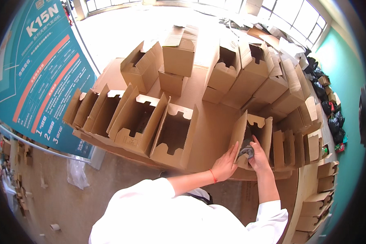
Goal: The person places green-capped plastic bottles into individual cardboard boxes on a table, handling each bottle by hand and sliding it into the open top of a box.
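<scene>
An open cardboard box (266, 132) stands right of centre at the near edge of the table, its flaps up. My left hand (225, 164) lies along the box's left side with its fingers stretched out; a red cord is on that wrist. Inside the near end of the box, my right hand (258, 157) grips a dark grey, rounded object (247, 151). The object's kind cannot be made out, since the box walls and my fingers hide much of it.
Open boxes stand in a row on the left (136, 118), with more (254, 75) at the back right. Narrow open boxes (288, 148) sit close to my right hand. The cardboard-covered tabletop (205, 136) shows between the rows. A blue-green banner (44, 77) stands at the left.
</scene>
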### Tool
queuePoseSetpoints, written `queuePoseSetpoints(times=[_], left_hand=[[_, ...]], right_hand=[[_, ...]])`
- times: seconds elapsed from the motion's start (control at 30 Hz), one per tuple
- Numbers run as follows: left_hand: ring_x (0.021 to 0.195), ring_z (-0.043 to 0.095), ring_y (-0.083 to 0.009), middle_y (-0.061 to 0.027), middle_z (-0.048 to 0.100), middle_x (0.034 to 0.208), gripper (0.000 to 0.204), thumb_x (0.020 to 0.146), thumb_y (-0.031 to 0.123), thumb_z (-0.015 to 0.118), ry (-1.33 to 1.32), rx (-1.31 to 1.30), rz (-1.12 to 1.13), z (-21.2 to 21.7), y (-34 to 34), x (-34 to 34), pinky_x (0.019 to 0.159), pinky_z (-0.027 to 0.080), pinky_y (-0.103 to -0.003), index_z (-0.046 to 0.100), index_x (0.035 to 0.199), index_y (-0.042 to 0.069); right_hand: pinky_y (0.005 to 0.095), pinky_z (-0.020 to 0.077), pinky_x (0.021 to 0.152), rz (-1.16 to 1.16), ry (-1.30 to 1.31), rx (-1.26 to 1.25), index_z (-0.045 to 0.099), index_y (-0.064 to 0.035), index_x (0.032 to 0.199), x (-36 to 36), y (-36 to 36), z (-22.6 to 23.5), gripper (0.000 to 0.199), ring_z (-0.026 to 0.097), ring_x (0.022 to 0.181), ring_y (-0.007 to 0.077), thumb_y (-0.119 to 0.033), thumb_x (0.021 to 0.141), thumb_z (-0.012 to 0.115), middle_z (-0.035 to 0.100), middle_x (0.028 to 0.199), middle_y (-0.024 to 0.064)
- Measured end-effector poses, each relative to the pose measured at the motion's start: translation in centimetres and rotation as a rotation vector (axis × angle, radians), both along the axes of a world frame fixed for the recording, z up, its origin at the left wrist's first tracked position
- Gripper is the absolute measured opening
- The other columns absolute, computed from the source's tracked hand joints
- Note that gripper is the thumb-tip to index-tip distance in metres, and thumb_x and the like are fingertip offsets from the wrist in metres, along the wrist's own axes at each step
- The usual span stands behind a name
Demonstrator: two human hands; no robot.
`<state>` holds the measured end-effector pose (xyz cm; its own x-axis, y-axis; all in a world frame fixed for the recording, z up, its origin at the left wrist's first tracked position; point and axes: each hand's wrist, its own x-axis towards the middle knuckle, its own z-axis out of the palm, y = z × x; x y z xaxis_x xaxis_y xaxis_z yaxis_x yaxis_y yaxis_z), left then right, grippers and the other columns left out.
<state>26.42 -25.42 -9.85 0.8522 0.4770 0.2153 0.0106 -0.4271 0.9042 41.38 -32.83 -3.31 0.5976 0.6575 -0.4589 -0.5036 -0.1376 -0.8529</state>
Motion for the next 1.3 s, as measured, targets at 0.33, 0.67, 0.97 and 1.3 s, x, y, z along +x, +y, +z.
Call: queuePoseSetpoints(times=[0.33,0.67,0.97,1.3], left_hand=[[0.132,0.039,-0.0395,-0.0266,0.039,0.143,0.063,0.092,0.016,0.049,0.039,-0.086,0.198,-3.1,1.1,-2.9,0.111,0.031,-0.043,0.025,0.147,-0.003],[0.108,0.058,-0.0280,-0.0106,0.064,0.112,0.032,0.081,0.010,0.068,-0.221,0.437,0.291,8.6,8.8,-20.9,0.103,0.040,-0.046,0.061,0.111,0.005],[0.122,0.051,-0.0283,-0.0133,0.062,0.118,0.052,0.084,0.020,0.064,0.195,0.551,0.573,6.1,10.5,-21.7,0.114,0.016,-0.047,0.052,0.132,0.003],[0.124,0.050,-0.0238,-0.0095,0.058,0.126,0.059,0.077,0.017,0.071,0.243,0.613,0.532,4.4,11.1,-21.6,0.116,0.011,-0.049,0.053,0.133,0.008]], right_hand=[[0.0373,0.0572,0.073,0.316,-0.068,0.176,0.022,-0.0071,0.152,-4.5,-1.1,8.3,0.076,0.066,0.091,0.0276,-0.031,0.086,0.052,0.056,0.126,0.0177],[0.0321,0.0388,0.103,0.654,-0.790,0.155,0.052,-0.0021,0.135,-10.8,6.9,11.8,0.066,0.057,0.115,0.0250,-0.023,0.073,0.063,0.056,0.129,0.0163],[0.0359,0.0532,0.068,1.003,-2.157,-0.415,0.064,0.0019,0.107,-19.2,17.6,2.5,0.042,0.062,0.089,0.0281,-0.026,0.076,0.064,0.062,0.108,0.0194],[0.0364,0.0467,0.075,1.439,-1.753,-0.568,0.072,-0.0058,0.093,-21.1,19.8,-1.0,0.022,0.062,0.095,0.0238,-0.017,0.078,0.061,0.068,0.097,0.0107]])
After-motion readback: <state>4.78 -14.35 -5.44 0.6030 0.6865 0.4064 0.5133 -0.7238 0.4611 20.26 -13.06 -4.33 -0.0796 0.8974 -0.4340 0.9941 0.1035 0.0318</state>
